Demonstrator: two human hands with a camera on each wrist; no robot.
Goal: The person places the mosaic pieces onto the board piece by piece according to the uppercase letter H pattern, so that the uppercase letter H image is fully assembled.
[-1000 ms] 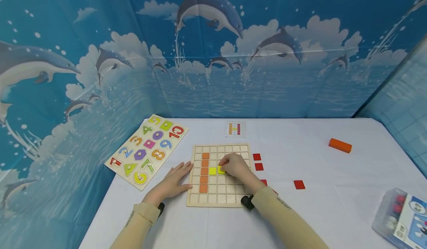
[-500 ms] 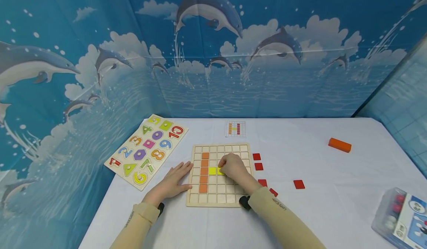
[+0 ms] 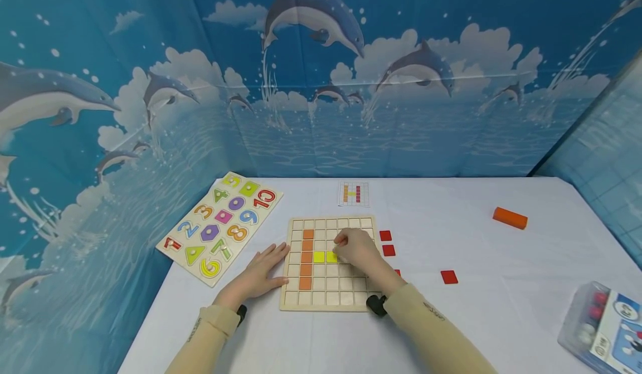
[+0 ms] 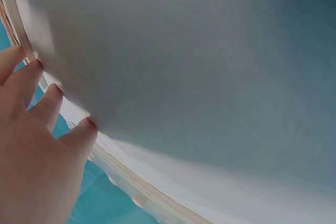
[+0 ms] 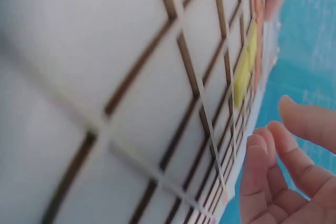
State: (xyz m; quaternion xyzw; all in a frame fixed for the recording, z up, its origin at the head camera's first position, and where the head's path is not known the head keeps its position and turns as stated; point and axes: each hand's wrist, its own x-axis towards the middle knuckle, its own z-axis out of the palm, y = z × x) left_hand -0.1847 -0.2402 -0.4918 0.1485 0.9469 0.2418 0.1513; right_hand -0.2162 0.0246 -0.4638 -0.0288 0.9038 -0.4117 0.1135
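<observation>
A wooden grid board [image 3: 332,299] lies on the white table, with a column of several orange tiles [image 3: 306,258] in its left part. Beside that column, two yellow tiles [image 3: 319,257] sit in neighbouring cells. My left hand [image 3: 257,275] lies with spread fingers at the board's left edge; the left wrist view has its fingertips along the rim. Over the board, just right of the second yellow tile, hovers my right hand [image 3: 358,249]. In the right wrist view its fingers [image 5: 256,169] bend loosely, the thumb stands apart from them, and nothing is between them.
Red tiles [image 3: 385,236] lie right of the board, one red tile [image 3: 449,277] farther out. Behind the board is a pattern card [image 3: 353,194]. A number puzzle [image 3: 224,216] lies at left, an orange block [image 3: 510,218] at back right, a clear plastic box [image 3: 584,318] at front right.
My right hand has come off the second yellow tile and shifted slightly right, so more of that tile shows. My left hand has stayed at the board's edge.
</observation>
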